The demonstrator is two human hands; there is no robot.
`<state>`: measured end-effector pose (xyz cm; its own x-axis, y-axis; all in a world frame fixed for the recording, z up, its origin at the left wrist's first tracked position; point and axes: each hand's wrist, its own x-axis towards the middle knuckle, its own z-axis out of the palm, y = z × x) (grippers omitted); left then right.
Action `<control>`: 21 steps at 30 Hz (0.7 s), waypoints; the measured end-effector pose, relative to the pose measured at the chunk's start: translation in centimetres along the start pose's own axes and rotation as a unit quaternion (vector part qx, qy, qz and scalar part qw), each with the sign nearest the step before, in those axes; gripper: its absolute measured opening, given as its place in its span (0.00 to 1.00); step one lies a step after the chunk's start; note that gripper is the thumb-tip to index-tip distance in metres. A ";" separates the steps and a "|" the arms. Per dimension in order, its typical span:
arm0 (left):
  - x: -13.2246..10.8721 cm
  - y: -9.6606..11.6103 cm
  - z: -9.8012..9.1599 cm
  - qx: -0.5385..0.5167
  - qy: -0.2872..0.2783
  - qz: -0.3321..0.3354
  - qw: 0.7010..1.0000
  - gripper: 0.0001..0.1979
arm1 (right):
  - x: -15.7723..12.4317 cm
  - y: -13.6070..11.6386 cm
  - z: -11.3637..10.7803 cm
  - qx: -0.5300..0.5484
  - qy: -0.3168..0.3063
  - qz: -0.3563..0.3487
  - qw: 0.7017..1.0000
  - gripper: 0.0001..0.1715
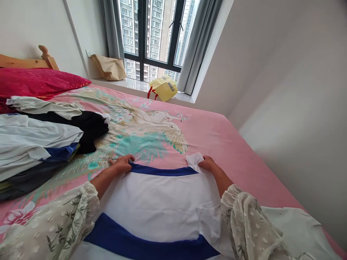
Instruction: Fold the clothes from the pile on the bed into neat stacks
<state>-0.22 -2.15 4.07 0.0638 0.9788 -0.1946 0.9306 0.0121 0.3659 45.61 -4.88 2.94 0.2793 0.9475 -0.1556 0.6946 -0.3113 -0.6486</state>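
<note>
A white garment with blue bands (pixel 159 202) lies spread flat on the pink bedspread (pixel 217 141) in front of me. My left hand (pixel 121 163) grips its far left corner, fingers curled over the blue edge. My right hand (pixel 207 163) pinches the far right corner, where a small white flap sticks up. Both my forearms, in sheer patterned sleeves, rest on the fabric.
A heap of white, black and blue clothes (pixel 40 141) is piled at the left, beside a red pillow (pixel 38 82). Another pale garment (pixel 298 227) lies at the lower right. A yellow bag (pixel 163 87) and a brown paper bag (pixel 110 67) sit on the window sill. A wall runs along the bed's right side.
</note>
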 end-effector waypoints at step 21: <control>-21.0 -3.4 -0.7 0.060 0.043 0.302 0.951 0.13 | -24.3 4.5 -4.1 0.141 0.006 -0.100 0.985 0.13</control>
<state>-5.00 -22.58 7.49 0.5740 0.8134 0.0943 0.7687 -0.5750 0.2802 44.71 -29.63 6.85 0.1651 0.9863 0.0037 0.5260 -0.0849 -0.8462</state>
